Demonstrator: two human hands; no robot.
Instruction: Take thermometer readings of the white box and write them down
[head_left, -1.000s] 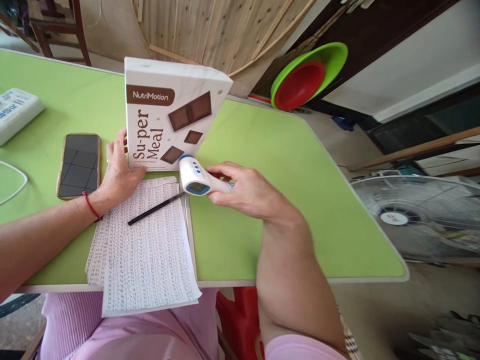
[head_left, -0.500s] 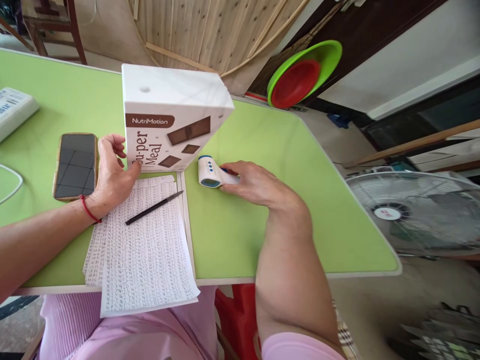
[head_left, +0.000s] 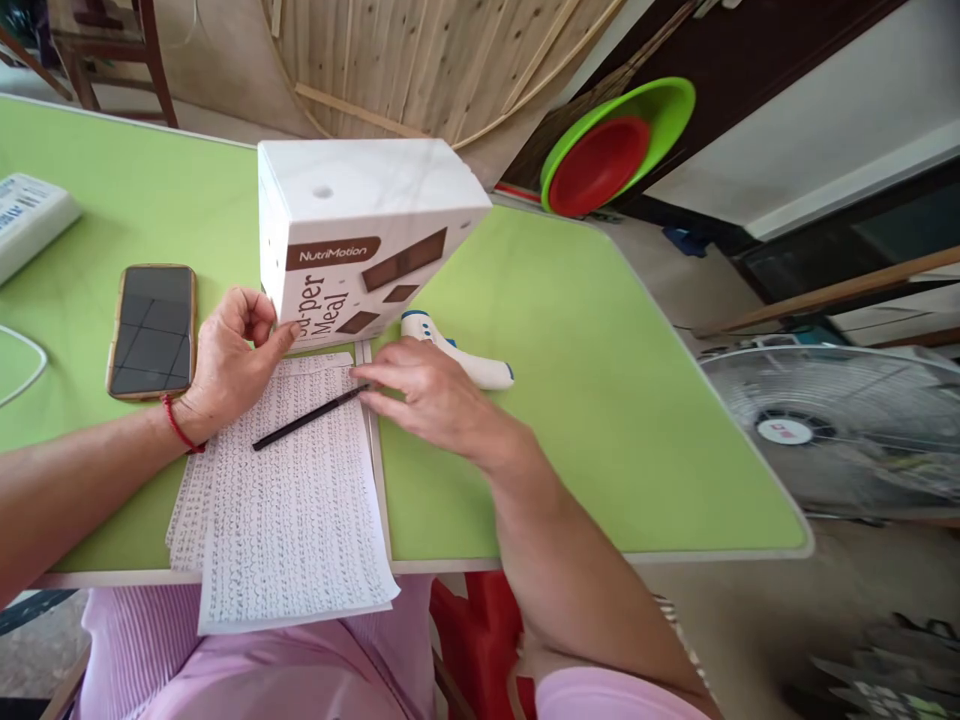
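A white and brown NutriMotion box (head_left: 367, 185) stands upright on the green table. My left hand (head_left: 238, 350) grips its lower left edge, thumb on the front face and fingers curled at the side. Written sheets of paper (head_left: 296, 530) lie in front of the box, and a black pen (head_left: 307, 418) rests slantwise on them. My right hand (head_left: 427, 395) is at the pen's upper right end, fingers stretched out and apart; whether they touch the pen I cannot tell. Behind that hand lies a white and blue infrared thermometer (head_left: 484, 372), partly hidden by the fingers.
A phone (head_left: 152, 330) in a tan-edged case lies left of my left hand. Farther left are a white device (head_left: 34, 220) and a white cable (head_left: 34, 360). A fan (head_left: 832, 430) stands beyond the right edge of the green table (head_left: 645, 430).
My right hand has let go of the thermometer and moved left to the pen's end. The box has shifted right and turned slightly, with my left hand still at its edge.
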